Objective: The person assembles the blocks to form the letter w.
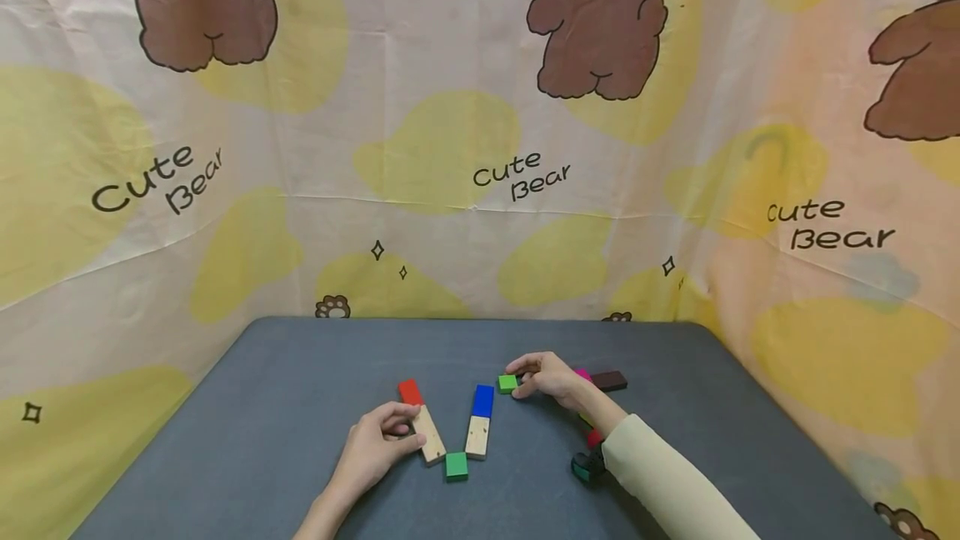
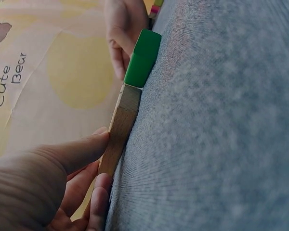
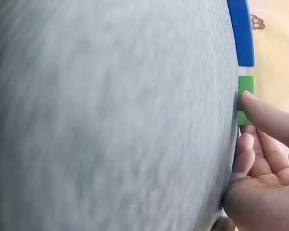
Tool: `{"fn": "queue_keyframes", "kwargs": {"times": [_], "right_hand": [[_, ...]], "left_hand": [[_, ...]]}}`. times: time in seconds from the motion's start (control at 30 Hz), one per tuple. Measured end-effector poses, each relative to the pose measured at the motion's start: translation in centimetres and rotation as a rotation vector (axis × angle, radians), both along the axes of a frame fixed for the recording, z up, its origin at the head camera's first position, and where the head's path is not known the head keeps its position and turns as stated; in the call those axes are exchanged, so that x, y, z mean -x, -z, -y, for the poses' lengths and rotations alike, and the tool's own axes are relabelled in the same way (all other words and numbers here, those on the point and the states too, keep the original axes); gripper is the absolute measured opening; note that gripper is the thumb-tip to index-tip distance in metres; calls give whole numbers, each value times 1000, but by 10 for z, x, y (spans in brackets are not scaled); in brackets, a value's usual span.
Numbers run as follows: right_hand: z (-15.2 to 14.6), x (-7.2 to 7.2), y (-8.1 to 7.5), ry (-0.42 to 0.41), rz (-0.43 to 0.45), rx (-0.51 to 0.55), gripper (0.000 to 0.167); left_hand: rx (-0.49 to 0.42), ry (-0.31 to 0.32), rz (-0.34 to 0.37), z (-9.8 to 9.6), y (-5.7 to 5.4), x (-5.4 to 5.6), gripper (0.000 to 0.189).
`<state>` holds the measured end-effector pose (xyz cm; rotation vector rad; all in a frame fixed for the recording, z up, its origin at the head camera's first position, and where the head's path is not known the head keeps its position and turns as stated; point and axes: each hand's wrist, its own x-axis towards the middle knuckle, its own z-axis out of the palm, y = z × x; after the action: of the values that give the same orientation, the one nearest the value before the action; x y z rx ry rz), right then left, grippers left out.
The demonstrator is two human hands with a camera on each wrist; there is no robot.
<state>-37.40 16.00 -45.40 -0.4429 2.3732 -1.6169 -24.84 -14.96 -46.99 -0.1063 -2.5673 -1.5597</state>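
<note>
My left hand (image 1: pixel 378 444) grips the side of a plain wooden block (image 1: pixel 429 435) that lies flat, thumb and fingertips along its edge. A red block (image 1: pixel 410 392) meets its far end. At its near end sits a dark green block (image 1: pixel 457 467), which also shows beyond the wood in the left wrist view. To the right, a second wooden block (image 1: pixel 477 438) has a blue block (image 1: pixel 483 401) at its far end. My right hand (image 1: pixel 551 378) pinches a light green block (image 1: pixel 507 384) at the table surface, close to the blue block's far end.
Behind the right hand lie a dark brown block (image 1: pixel 609 381) and a magenta block (image 1: pixel 583 374), partly covered. A red piece (image 1: pixel 595 438) shows beside the right sleeve, near a dark wrist device (image 1: pixel 587 467). A bear-print cloth (image 1: pixel 420 157) hangs behind the grey table (image 1: pixel 300 373).
</note>
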Motion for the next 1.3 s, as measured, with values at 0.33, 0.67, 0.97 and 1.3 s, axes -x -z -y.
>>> {"fn": "queue_keyframes", "kwargs": {"times": [0.33,0.67,0.97,1.3], "right_hand": [[13,0,0,28,5,6,37],[15,0,2,54,3,23,39],[16,-1,2,62,-11,26,40],[15,1,4,61,2,18,39]], "left_hand": [[0,-3,8,1,0,0,40],[12,-2,3,1,1,1,39],[-6,-1,-26,-1,1,0,38],[-6,-2,-12,-1,2,1,38]]}}
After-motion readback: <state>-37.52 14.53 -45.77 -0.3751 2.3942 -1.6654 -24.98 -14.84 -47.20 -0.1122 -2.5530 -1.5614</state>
